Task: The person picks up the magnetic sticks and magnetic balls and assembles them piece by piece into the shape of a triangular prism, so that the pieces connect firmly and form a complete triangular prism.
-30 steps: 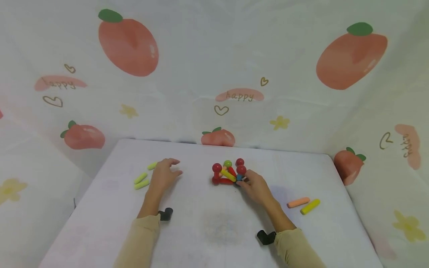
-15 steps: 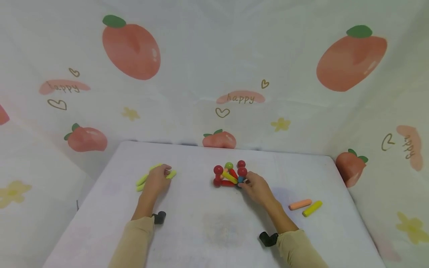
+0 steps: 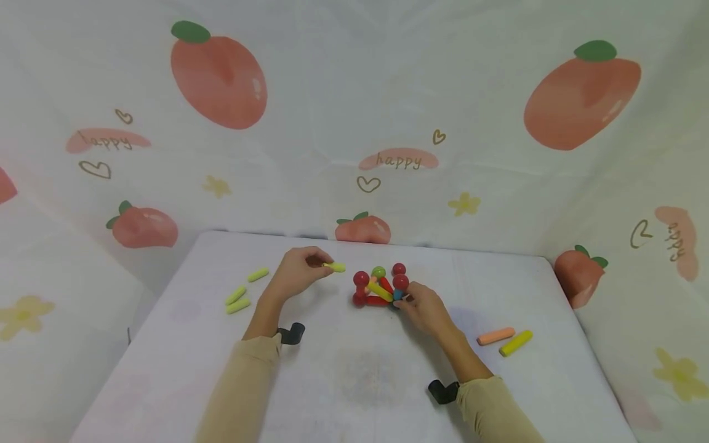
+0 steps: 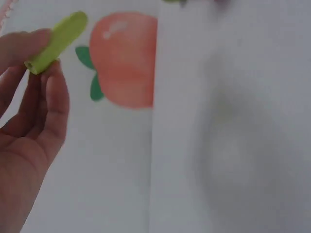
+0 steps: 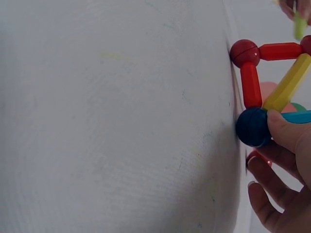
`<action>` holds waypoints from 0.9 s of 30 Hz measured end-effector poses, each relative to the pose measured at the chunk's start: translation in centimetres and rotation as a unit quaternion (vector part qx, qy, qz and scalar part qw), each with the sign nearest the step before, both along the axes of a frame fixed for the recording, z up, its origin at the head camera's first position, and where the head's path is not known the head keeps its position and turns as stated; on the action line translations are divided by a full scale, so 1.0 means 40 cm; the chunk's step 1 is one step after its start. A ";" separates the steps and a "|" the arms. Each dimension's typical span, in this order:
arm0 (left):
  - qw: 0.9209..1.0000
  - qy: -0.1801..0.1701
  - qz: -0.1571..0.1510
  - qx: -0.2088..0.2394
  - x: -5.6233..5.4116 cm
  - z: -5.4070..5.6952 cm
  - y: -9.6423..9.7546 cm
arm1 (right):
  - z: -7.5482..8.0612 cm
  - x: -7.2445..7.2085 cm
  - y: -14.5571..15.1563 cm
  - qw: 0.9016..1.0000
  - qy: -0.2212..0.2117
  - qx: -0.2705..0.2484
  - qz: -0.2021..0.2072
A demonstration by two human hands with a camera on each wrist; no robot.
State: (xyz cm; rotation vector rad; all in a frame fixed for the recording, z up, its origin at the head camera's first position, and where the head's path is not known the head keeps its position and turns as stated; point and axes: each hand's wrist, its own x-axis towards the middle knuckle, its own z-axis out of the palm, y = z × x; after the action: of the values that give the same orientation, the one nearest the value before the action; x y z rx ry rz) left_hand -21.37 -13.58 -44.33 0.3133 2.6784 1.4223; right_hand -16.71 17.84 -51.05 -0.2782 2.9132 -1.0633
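In the head view my left hand (image 3: pixel 296 271) pinches a yellow-green magnetic rod (image 3: pixel 338 267) by one end, raised beside the left of a ball-and-rod frame. The left wrist view shows that rod (image 4: pixel 60 41) between thumb and fingertips, its free end pointing up and right. My right hand (image 3: pixel 425 312) holds the frame at its near right corner, thumb and fingers on a dark blue ball (image 5: pixel 252 127) where red, yellow and blue rods meet. The frame also has red balls (image 3: pixel 361 279) and a green ball (image 3: pixel 378 272) at the back. Fingers partly hide the blue rod (image 5: pixel 299 117).
Several yellow-green rods (image 3: pixel 238 306) lie on the left of the white table (image 3: pixel 354 394). On the right are an orange rod (image 3: pixel 495 336) and a yellow rod (image 3: pixel 516 343). A fruit-printed cloth (image 3: pixel 310 123) hangs behind the table.
My left hand picked up a yellow-green rod from the left group and carried it right, close to the frame. The right hand kept its hold on the frame's corner.
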 end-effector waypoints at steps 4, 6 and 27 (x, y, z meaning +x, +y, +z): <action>0.997 0.028 0.009 0.069 -0.012 0.014 0.062 | -0.004 -0.001 -0.001 1.000 -0.005 -0.001 0.001; 0.995 0.041 0.001 0.094 -0.012 0.019 0.093 | -0.005 -0.002 -0.002 1.000 -0.007 0.000 0.000; 0.998 0.030 -0.046 0.003 0.019 -0.031 0.217 | 0.001 -0.003 0.002 1.000 0.005 0.009 0.004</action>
State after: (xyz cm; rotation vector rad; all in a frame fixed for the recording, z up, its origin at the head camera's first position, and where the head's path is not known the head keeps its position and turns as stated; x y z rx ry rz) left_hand -20.61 -4.89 -45.58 0.4801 2.6685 1.4172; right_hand -16.83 17.92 -51.01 -0.2950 2.9263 -1.0381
